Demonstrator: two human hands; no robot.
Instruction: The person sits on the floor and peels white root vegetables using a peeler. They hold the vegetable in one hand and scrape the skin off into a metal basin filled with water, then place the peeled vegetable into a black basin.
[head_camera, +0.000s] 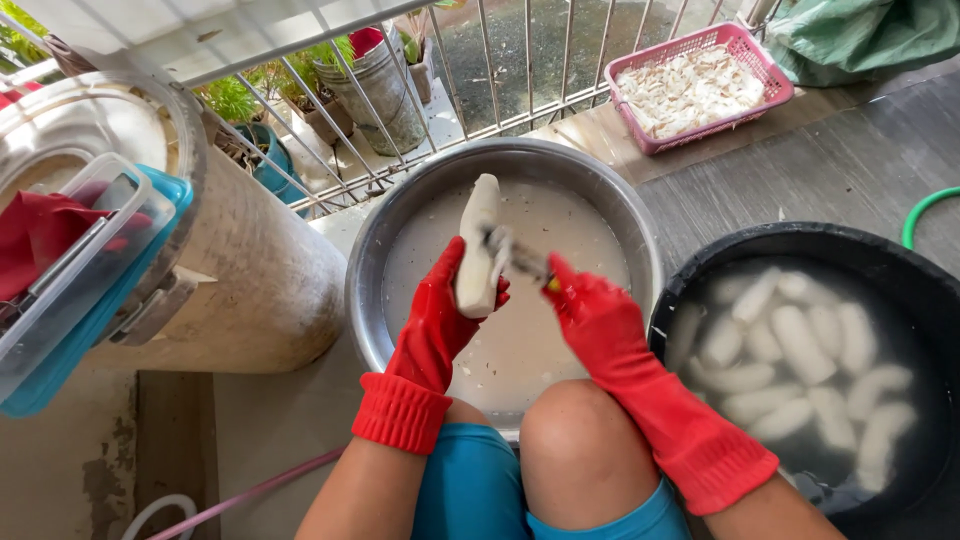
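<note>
A pale, peeled root (478, 246) is held upright at the centre of the frame by the left hand (440, 310), which is covered by a red rubber glove and wrapped around the root's lower half, thumb to one side and fingers closed behind it. The right hand (590, 310), also in a red glove, is closed around a small peeler (520, 257), whose metal end is laid against the side of the root; a scrap of yellow handle is seen at the fist. Both hands are held above a wide metal basin (400, 215) filled with cloudy water in which bits of peel are floating. At the right of the frame, a black tub (880, 255) of water is seen, with many more peeled white roots (800, 350) lying submerged in it. At the upper right, a pink plastic basket (745, 50) heaped with peelings is set on the floor by a metal railing (530, 60). At the left, a large pale jar (260, 270) is stood, with a clear lidded box (80, 270) resting on its top. Two bare knees and blue shorts are seen at the bottom edge.
</note>
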